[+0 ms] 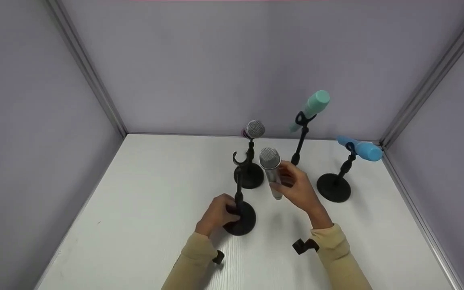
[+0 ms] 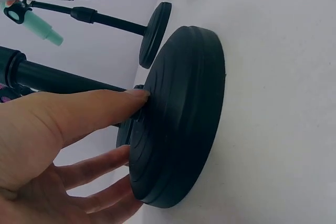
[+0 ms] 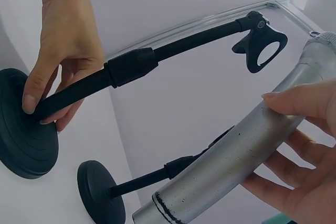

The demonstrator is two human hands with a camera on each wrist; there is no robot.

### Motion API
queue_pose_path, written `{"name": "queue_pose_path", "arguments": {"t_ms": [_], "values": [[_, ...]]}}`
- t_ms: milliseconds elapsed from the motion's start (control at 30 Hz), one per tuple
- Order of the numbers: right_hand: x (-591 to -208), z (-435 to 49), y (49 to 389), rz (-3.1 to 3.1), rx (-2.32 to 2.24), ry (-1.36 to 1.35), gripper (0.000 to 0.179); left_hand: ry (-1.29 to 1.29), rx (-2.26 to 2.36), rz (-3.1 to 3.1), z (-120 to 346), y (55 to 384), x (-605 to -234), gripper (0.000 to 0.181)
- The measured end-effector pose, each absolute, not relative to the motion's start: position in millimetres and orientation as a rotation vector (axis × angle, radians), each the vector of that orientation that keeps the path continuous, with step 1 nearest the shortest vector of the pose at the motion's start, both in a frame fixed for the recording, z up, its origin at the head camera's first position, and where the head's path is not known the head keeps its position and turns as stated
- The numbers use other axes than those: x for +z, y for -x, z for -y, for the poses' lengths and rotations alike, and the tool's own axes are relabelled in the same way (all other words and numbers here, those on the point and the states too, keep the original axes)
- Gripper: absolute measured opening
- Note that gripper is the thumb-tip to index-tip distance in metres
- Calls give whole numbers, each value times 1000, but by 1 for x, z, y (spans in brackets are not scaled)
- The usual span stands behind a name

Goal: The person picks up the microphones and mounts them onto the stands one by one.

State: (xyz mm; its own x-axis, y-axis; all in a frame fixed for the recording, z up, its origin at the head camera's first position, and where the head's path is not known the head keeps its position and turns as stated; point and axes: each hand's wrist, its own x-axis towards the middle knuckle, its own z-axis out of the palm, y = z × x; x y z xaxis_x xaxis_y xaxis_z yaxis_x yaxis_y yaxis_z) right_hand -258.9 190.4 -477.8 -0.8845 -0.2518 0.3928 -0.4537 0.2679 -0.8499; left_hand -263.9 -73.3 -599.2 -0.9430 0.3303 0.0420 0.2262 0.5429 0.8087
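A silver microphone (image 1: 270,158) with a mesh head is held between the thumb and fingers of my right hand (image 1: 299,190), above the table. In the right wrist view its worn silver body (image 3: 226,153) slants across, tail end low. My left hand (image 1: 217,212) grips a black microphone stand (image 1: 245,224) low down, where the pole meets the round base. Nothing sits in that stand's clip (image 3: 261,45), which is close to the silver microphone but apart from it. The left wrist view shows the thumb (image 2: 105,109) pressed at the base's top, with other fingers partly hidden behind.
Behind stands another stand with a mesh-headed microphone (image 1: 255,129). Further right, a mint green microphone (image 1: 316,103) and a blue microphone (image 1: 367,151) rest in stands. Grey panels (image 1: 216,72) close off the white table's (image 1: 143,193) back and sides.
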Motion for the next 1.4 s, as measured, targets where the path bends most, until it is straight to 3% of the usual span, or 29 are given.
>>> {"name": "queue_pose_path", "arguments": {"t_ms": [333, 1400], "values": [[-467, -188, 268, 2328, 1632, -718, 53, -575, 1318, -2626, 73, 270, -601, 15], [-411, -145, 288, 2133, 1646, -840, 50, -439, 1307, -2624, 67, 272, -600, 17]]}}
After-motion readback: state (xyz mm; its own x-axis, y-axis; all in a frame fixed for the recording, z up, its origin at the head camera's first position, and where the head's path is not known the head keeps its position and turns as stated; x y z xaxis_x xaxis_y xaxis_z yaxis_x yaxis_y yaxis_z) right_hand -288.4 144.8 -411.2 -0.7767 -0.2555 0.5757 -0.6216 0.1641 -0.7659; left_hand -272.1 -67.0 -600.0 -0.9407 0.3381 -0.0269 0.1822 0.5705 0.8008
